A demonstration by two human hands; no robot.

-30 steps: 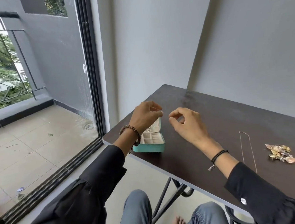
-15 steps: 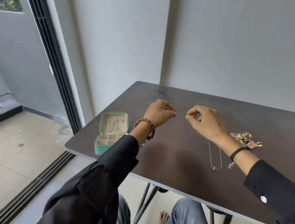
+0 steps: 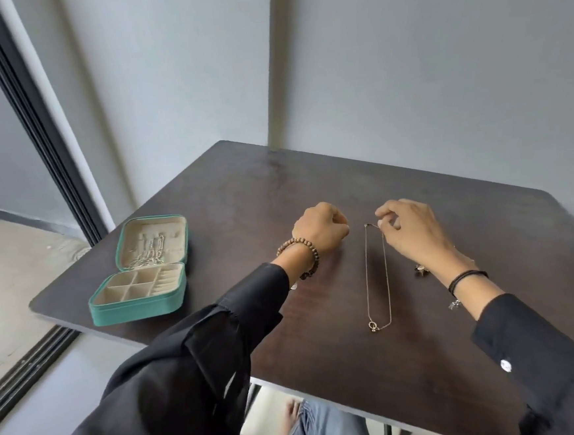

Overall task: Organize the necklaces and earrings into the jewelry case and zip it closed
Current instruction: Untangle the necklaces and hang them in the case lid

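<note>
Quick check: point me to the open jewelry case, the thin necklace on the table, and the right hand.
jewelry case [image 3: 138,306]: head view, teal front wall of the tray half.
necklace [image 3: 367,279]: head view, left strand of the chain.
right hand [image 3: 413,231]: head view, back of the hand.

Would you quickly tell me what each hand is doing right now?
Left hand: closed in a loose fist, nothing visible in it.
Right hand: fingertips pinched on the top end of the thin necklace.

R hand [image 3: 414,233] pinches top of necklace [image 3: 377,279] lying on table [image 3: 242,193]; L hand [image 3: 319,232] fisted beside it. Case [image 3: 141,306] open at L edge, chains in lid.
</note>
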